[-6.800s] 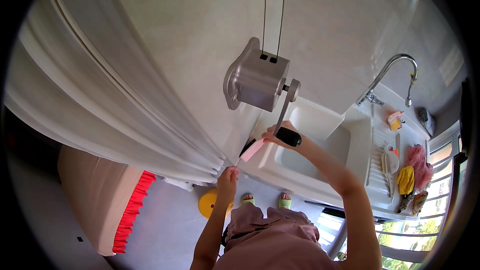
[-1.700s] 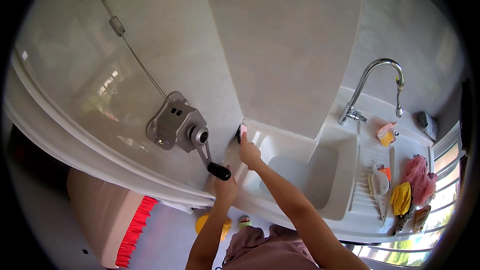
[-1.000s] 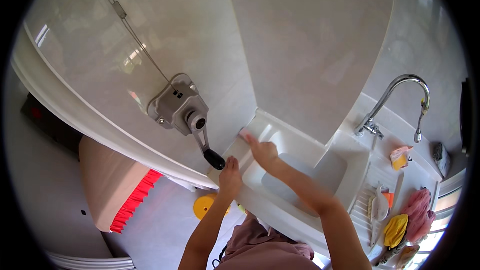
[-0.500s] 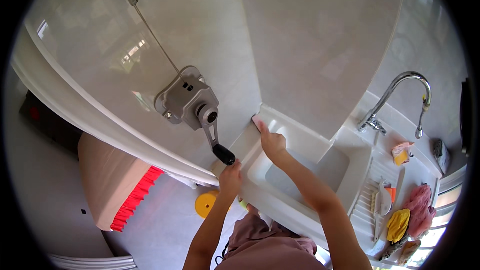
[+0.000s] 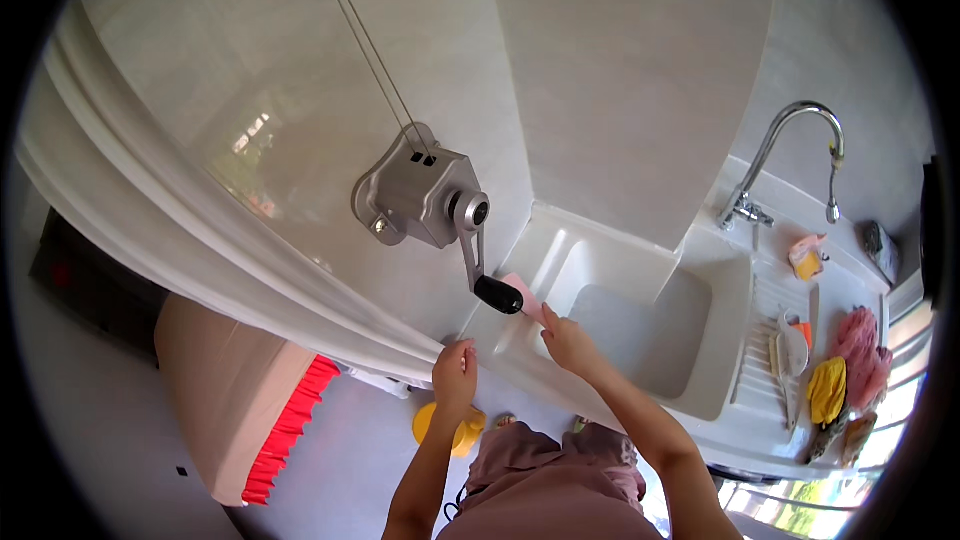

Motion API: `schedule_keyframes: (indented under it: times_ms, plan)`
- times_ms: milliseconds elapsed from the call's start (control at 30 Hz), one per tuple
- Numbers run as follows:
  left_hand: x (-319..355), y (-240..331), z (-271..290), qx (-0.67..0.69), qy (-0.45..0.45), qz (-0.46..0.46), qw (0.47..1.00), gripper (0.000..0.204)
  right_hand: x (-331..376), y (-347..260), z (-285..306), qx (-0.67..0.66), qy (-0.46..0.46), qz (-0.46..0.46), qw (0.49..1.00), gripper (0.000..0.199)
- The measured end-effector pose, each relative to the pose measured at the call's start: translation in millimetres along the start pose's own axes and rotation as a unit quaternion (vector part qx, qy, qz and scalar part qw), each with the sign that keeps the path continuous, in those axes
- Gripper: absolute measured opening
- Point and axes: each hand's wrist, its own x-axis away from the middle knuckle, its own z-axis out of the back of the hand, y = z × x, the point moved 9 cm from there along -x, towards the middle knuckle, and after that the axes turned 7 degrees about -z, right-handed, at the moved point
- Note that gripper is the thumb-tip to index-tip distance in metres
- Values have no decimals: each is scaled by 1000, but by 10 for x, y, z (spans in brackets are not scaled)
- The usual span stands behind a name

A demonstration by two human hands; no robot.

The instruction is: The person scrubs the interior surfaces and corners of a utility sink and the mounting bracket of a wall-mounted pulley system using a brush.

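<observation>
A flat pink cloth [image 5: 525, 292] lies against the sink's left ledge, with its lower end pinched in my right hand [image 5: 572, 345]. Part of it is hidden behind the black crank knob [image 5: 497, 293]. My left hand [image 5: 455, 377] is loosely curled beside the near left corner of the white sink [image 5: 735, 340], below the knob and apart from it. Nothing shows between its fingers. The knob belongs to a grey wall-mounted hand winch [image 5: 430, 195], from which two thin cables run upward.
A chrome faucet [image 5: 800, 110] arches over the right side. On the ribbed drainboard are a white brush [image 5: 785, 365], a yellow cloth [image 5: 827, 390] and a pink mesh cloth [image 5: 858, 350]. White curtain folds [image 5: 200, 230] hang at left; a yellow stool [image 5: 466, 435] stands below.
My right hand has drawn the pink cloth toward me from the sink's far left corner. My left hand has lowered slightly, away from the crank knob. The view has shifted.
</observation>
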Motion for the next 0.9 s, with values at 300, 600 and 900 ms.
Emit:
schedule_keyframes:
  times_ms: [300, 600, 900]
  plan:
    - [33, -412, 155, 36, -68, -39, 996, 13, 253, -512, -463, -96, 112, -53, 988, 45]
    - [89, -552, 170, 42, -154, -27, 987, 14, 939, -1086, -1381, 2, 125, -104, 987, 62]
    - [115, -759, -11, 145, -214, 28, 966, 20, 822, -1308, -1459, 149, 178, -129, 964, 74]
